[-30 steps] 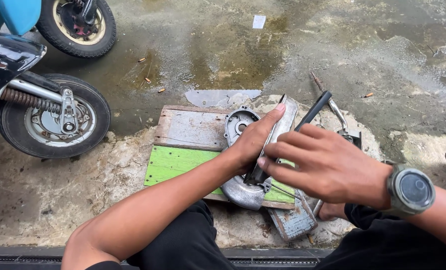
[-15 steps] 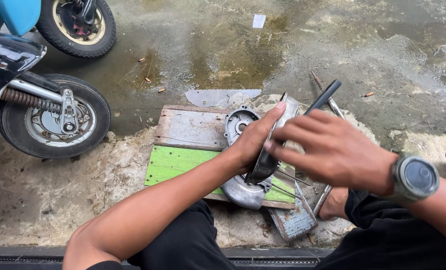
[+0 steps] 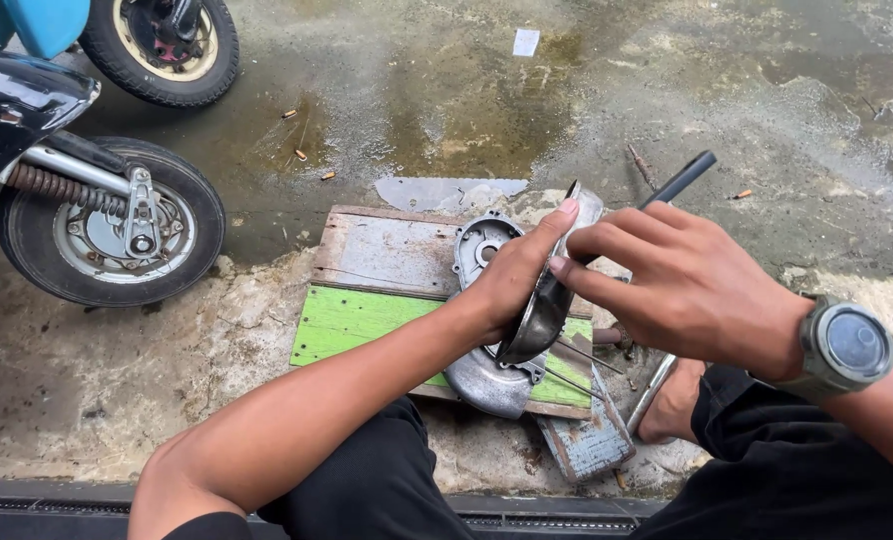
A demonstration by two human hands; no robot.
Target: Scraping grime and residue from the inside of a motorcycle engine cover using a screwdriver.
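Since the earlier frame our right hand [image 3: 692,285] is moving a little toward 1 o'clock, and the black handle [image 3: 679,180] is rising with it. Under us the wooden board [image 3: 387,285] is carrying the grey engine cover [image 3: 482,305]. Our left hand [image 3: 512,280] is grasping a curved metal cover [image 3: 552,290] on its edge, at 3 o'clock from the board's middle. Our right fingers are curling around the black handle's tool.

Head-worn, looking steeply down and forward from close above both hands, over a wooden pallet [image 3: 387,255] on wet concrete ground [image 3: 667,90]; scooter wheel [image 3: 112,235] at left edge.
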